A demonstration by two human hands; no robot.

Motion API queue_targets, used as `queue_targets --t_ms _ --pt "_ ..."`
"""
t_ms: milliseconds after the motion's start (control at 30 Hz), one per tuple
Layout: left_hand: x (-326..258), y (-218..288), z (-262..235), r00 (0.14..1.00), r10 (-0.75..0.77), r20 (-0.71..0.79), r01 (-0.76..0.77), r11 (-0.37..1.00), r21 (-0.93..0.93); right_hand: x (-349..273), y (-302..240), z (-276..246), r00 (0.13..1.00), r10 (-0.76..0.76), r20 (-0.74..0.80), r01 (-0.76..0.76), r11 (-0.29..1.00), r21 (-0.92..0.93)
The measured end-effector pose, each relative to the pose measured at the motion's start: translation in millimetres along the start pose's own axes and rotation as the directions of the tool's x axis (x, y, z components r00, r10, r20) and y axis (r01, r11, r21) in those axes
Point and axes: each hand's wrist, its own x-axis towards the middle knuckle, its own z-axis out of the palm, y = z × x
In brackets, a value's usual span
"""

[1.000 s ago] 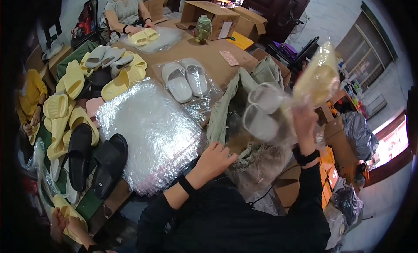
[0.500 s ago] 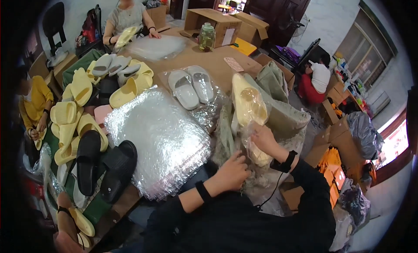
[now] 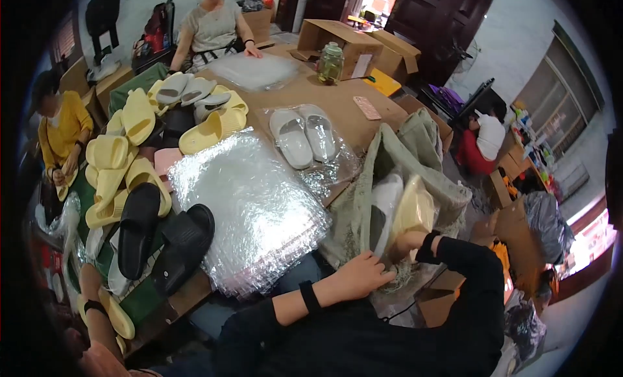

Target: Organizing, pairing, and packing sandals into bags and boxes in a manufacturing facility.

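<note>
Our right hand (image 3: 407, 242) grips bagged yellow slipper (image 3: 411, 211) inside sack (image 3: 389, 163); left hand (image 3: 361, 276) open on sack edge.

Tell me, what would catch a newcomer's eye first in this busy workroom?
Probably the shiny stack of clear plastic bags in the middle of the brown table, with heaps of yellow slippers and a black pair to its left. Next, the person's right hand holding a bagged yellow slipper at the mouth of a grey-green sack, the left hand resting on the sack's edge.
</note>
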Motion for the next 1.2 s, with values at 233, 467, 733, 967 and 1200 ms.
queue_targets --t_ms 233,467,733,967,1200 --pt "-18 -6 18 0.993 -0.114 0.005 0.114 0.993 -0.017 30 -50 -33 0.94 -0.055 0.336 0.153 0.95 -0.274" --pt "-23 -13 14 0.99 -0.136 0.024 0.137 0.991 -0.003 -37 -125 -202 0.941 0.029 0.337 0.026 0.987 -0.156" --pt "-24 -11 18 0.987 -0.158 0.002 0.158 0.987 0.0 -38 -120 -187 0.982 0.187 0.003 -0.167 0.882 -0.441" --pt "-34 -19 26 0.973 -0.228 0.042 0.225 0.972 0.061 33 -165 -313 0.866 -0.239 -0.439 0.139 0.959 -0.248" --pt "-54 -13 55 0.965 -0.258 -0.052 0.262 0.962 0.081 98 -252 -312 0.725 0.422 -0.544 -0.298 0.905 0.305"
